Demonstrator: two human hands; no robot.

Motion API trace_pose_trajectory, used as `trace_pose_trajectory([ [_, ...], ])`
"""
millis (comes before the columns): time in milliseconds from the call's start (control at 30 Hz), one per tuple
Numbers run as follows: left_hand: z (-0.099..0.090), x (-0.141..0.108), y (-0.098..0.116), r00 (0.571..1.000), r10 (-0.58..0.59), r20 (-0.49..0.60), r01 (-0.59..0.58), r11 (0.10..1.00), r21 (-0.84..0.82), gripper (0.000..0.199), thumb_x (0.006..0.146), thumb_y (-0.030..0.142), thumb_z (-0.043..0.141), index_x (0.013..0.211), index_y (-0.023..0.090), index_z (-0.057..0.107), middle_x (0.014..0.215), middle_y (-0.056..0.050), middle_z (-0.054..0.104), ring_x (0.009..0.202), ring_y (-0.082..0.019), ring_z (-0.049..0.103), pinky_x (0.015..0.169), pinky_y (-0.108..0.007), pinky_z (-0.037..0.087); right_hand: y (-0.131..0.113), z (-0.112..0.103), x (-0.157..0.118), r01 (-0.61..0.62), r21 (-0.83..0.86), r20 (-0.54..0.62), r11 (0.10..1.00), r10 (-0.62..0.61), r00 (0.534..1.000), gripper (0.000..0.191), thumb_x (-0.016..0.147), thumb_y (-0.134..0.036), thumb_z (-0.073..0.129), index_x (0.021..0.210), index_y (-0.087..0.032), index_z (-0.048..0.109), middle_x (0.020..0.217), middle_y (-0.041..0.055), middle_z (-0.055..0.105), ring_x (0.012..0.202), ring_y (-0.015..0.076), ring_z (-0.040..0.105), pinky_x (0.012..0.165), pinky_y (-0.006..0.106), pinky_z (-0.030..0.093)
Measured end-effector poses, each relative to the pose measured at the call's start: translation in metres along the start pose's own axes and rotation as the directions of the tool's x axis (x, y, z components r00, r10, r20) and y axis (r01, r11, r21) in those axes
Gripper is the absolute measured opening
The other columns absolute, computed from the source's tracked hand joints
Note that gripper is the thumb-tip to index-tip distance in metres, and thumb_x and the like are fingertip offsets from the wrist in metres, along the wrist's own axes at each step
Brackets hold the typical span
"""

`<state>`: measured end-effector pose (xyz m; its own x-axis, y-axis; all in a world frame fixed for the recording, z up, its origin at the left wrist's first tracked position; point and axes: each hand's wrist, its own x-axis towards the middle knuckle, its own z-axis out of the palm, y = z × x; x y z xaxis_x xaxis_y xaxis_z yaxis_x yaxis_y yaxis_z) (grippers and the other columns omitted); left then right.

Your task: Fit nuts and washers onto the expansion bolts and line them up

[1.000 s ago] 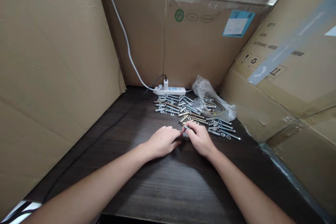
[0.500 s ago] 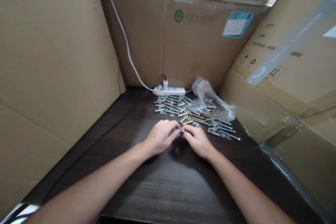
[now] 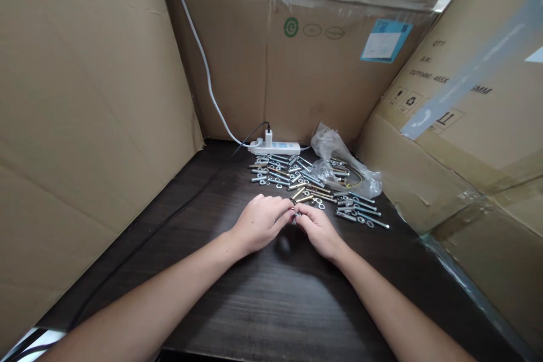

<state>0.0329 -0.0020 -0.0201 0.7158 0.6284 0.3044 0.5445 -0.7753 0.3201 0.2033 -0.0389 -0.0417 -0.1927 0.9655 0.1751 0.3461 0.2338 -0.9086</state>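
My left hand [image 3: 263, 222] and my right hand [image 3: 319, 230] meet over the dark table, fingertips pinched close together. Between them is a small silvery metal piece [image 3: 296, 216], mostly covered by the fingers; its exact kind cannot be made out. Just beyond the fingertips lie brass-coloured bolts [image 3: 304, 199] and some loose washers [image 3: 320, 204]. Silver bolts and sleeves [image 3: 271, 169] are spread out further back. To the right of my right hand sits another group of long silver bolts [image 3: 365, 209] with washers beside them.
A white power strip [image 3: 278, 148] with a plugged-in charger stands at the back. A crumpled clear plastic bag [image 3: 339, 161] rests on some hardware. A black cable [image 3: 156, 227] crosses the table [image 3: 254, 305] on the left. Cardboard walls [image 3: 224, 68] enclose the back and both sides.
My fingers have closed further around the small metal piece, so less of it shows. My left fingertips have shifted slightly right, towards the right hand. The bolts on the table stay in place.
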Motion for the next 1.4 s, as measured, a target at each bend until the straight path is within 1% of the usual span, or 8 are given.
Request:
trace_pose_trajectory([
  [167,-0.0001,-0.0003,0.0019,0.999,0.015,0.031,-0.019,0.988,0.156,0.026,0.097,0.032,0.032,0.090,0.021,0.054,0.081,-0.001,0.062,0.076,-0.017,0.054,0.068,-0.029,0.031,-0.0005,0.0011,0.0001,-0.033,0.035,-0.009,0.999,0.033,0.999,0.015,0.078,-0.021,0.041,0.069,-0.018,0.052,0.063,-0.0028,0.047,0.060,0.0118,0.041,0.058,0.023,0.034],
  [433,0.0015,-0.0020,0.0055,0.997,0.059,0.056,-0.069,0.976,0.207,0.021,0.095,0.023,0.031,0.091,0.017,0.050,0.079,-0.003,0.061,0.071,-0.018,0.054,0.066,-0.031,0.031,0.0022,0.0014,-0.0001,-0.028,-0.051,-0.016,0.998,0.027,1.000,0.015,0.080,-0.021,0.041,0.072,-0.018,0.053,0.067,-0.0025,0.049,0.065,0.0126,0.043,0.063,0.024,0.034],
  [733,-0.0023,-0.0020,0.0050,0.997,-0.006,0.071,0.006,1.000,-0.002,0.014,0.091,0.019,0.032,0.093,0.019,0.046,0.087,-0.001,0.060,0.077,-0.017,0.054,0.070,-0.029,0.036,0.0024,-0.0006,-0.0010,-0.049,-0.019,-0.001,0.999,0.049,0.999,0.015,0.083,-0.024,0.042,0.080,-0.018,0.055,0.064,-0.0039,0.045,0.058,0.0112,0.038,0.056,0.023,0.031],
  [900,-0.0023,-0.0044,0.0005,0.993,-0.084,0.077,0.100,0.968,-0.229,0.018,0.077,0.009,0.034,0.090,0.021,0.039,0.081,0.001,0.049,0.066,-0.014,0.045,0.061,-0.026,0.036,0.0015,-0.0002,-0.0001,-0.026,-0.064,-0.008,0.998,0.026,1.000,0.015,0.081,-0.022,0.043,0.082,-0.018,0.058,0.070,-0.0020,0.052,0.065,0.0131,0.045,0.064,0.025,0.034],
  [1067,0.0015,-0.0041,-0.0036,0.993,-0.100,0.058,0.112,0.951,-0.288,0.018,0.075,0.006,0.032,0.085,0.021,0.035,0.077,0.002,0.044,0.064,-0.013,0.040,0.060,-0.026,0.035,0.0013,-0.0002,0.0001,-0.014,-0.100,-0.010,0.995,0.013,1.000,0.014,0.082,-0.021,0.043,0.076,-0.018,0.055,0.070,-0.0022,0.052,0.068,0.0133,0.046,0.066,0.024,0.035],
  [1200,0.0026,-0.0041,-0.0025,0.996,-0.074,0.058,0.089,0.944,-0.319,0.021,0.081,0.008,0.032,0.096,0.021,0.040,0.087,0.000,0.050,0.073,-0.013,0.048,0.068,-0.026,0.041,0.0020,0.0006,0.0004,-0.013,-0.119,0.004,0.993,0.014,1.000,0.015,0.082,-0.023,0.042,0.072,-0.018,0.052,0.066,-0.0030,0.048,0.065,0.0124,0.043,0.063,0.024,0.033],
  [1300,0.0021,-0.0042,-0.0005,0.995,-0.067,0.071,0.088,0.935,-0.344,0.022,0.091,0.017,0.030,0.110,0.021,0.040,0.096,-0.003,0.055,0.082,-0.015,0.054,0.076,-0.028,0.043,0.0022,0.0004,0.0007,-0.008,-0.111,-0.010,0.994,0.007,1.000,0.015,0.082,-0.022,0.042,0.071,-0.018,0.051,0.067,-0.0028,0.048,0.065,0.0123,0.043,0.064,0.024,0.033],
  [1400,0.0015,-0.0041,0.0014,0.992,-0.086,0.097,0.115,0.930,-0.349,0.022,0.095,0.026,0.028,0.113,0.022,0.041,0.099,-0.003,0.059,0.085,-0.016,0.058,0.077,-0.029,0.045,0.0017,-0.0002,0.0006,-0.011,-0.106,-0.033,0.994,0.008,0.999,0.015,0.082,-0.022,0.043,0.070,-0.018,0.050,0.067,-0.0028,0.048,0.065,0.0122,0.043,0.064,0.024,0.034],
])
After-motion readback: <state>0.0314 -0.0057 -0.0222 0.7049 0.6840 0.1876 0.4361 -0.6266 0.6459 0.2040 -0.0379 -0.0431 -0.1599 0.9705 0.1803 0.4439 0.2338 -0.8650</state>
